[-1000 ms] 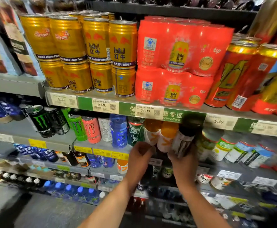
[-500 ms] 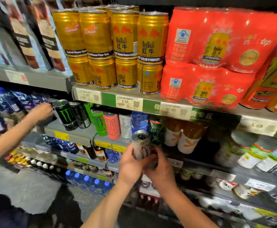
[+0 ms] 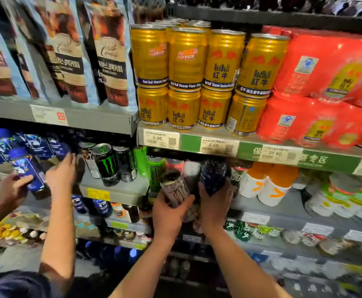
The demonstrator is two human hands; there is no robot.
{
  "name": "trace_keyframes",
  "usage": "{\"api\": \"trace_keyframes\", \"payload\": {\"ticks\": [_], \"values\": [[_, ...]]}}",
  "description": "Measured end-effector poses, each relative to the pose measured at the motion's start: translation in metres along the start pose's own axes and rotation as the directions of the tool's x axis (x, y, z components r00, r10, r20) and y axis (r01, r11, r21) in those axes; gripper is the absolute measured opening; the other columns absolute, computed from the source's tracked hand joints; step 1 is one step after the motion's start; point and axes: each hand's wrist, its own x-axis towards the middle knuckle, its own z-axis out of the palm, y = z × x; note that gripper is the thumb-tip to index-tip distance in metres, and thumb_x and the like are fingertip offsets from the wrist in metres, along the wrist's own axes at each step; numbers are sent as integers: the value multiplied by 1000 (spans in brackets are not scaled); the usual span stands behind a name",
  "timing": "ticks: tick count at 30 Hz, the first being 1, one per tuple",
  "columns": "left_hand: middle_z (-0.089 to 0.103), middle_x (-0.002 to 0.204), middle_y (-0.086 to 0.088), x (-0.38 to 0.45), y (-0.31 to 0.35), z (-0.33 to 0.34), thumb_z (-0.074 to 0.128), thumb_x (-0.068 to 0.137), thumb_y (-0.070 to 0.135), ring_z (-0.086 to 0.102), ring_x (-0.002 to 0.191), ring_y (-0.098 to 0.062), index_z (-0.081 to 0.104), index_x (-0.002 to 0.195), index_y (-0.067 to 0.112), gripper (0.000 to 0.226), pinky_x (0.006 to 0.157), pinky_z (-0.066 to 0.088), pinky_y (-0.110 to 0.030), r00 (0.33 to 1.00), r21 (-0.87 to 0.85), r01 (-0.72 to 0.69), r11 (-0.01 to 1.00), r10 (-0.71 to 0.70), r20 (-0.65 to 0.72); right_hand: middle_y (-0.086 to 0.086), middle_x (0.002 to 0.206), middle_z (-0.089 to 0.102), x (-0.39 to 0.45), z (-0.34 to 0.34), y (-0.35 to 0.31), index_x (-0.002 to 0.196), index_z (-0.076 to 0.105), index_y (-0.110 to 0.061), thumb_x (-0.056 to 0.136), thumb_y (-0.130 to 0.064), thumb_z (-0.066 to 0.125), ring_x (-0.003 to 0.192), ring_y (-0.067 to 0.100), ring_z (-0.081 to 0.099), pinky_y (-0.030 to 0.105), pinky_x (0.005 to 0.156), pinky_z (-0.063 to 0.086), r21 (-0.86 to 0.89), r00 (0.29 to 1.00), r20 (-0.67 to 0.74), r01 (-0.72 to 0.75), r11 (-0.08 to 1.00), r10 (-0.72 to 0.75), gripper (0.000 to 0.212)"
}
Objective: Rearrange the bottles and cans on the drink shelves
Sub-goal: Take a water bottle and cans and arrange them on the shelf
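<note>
Our left hand wraps round a pale Monster can, claw logo toward us, long axis tilted with its top leaning up and left, just before the middle shelf. Our right hand curls round a dark blue bottle, roughly upright, its label blurred. Behind stand black and green Monster cans. Above, gold cans read "RedBull 红牛" over price tags showing 5.99, 5.59 and 31.90.
</note>
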Motion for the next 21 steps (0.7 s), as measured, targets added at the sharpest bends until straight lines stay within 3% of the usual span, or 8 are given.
{"api": "trace_keyframes", "payload": {"ticks": [2, 4, 7, 9, 12, 16, 21], "values": [[70, 95, 19, 0, -4, -2, 90, 73, 25, 66, 91, 3, 60, 93, 40, 39, 77, 52, -23, 1000, -15, 8, 1000, -7, 21, 20, 150, 41, 4, 7, 0, 149, 34, 0, 84, -41, 76, 145, 33, 30, 41, 121, 23, -17, 998, -52, -21, 1000, 20, 87], [70, 98, 17, 1, -8, -5, 89, 73, 27, 68, 95, -3, 61, 98, 38, 39, 80, 54, -26, 999, -18, 6, 1000, -5, 32, 17, 139, 50, 7, 13, 0, 140, 44, -2, 79, -38, 82, 136, 33, 37, 43, 116, 30, -17, 994, -113, 5, 1000, -7, 80], [70, 99, 15, 4, -10, -7, 88, 75, 24, 69, 99, -10, 60, 107, 30, 43, 75, 51, -14, 999, -26, 11, 1000, -10, 47, 1, 105, 57, 11, 15, 1, 112, 61, -10, 70, -27, 87, 111, 29, 50, 27, 93, 36, 4, 977, -195, 88, 996, -86, 53], [66, 99, 18, 5, -8, -6, 88, 75, 23, 67, 98, -8, 54, 114, 26, 52, 71, 47, -4, 999, -24, 5, 1000, -3, 52, 0, 98, 58, 12, 12, 2, 104, 63, -12, 69, -27, 87, 101, 26, 54, 22, 83, 34, 6, 974, -189, 124, 992, -121, 46], [62, 101, 19, 6, -4, -3, 91, 69, 19, 60, 92, 6, 43, 121, 24, 71, 70, 45, 0, 1000, -67, -9, 998, 10, 18, -2, 99, 62, 7, 1, 1, 106, 61, -17, 70, -31, 87, 93, 21, 61, 25, 78, 43, 60, 981, -164, 112, 992, -101, 47], [68, 109, 7, 6, -3, 12, 93, 65, 21, 68, 103, -9, 50, 126, 16, 75, 86, 52, -17, 998, -94, -56, 994, 55, -19, -12, 96, 63, 3, -31, -8, 106, 58, -29, 70, -30, 89, 84, 6, 59, 21, 72, 43, 150, 986, -143, 111, 982, -89, 48], [67, 129, 1, 3, 4, 42, 94, 63, 34, 65, 119, -15, 50, 139, 20, 89, 99, 54, -36, 995, -63, -103, 993, 102, -19, -9, 102, 69, 4, -71, 10, 113, 62, -25, 68, -37, 88, 91, 11, 65, 24, 69, 45, 122, 998, -15, 57, 991, -55, 54]]}}
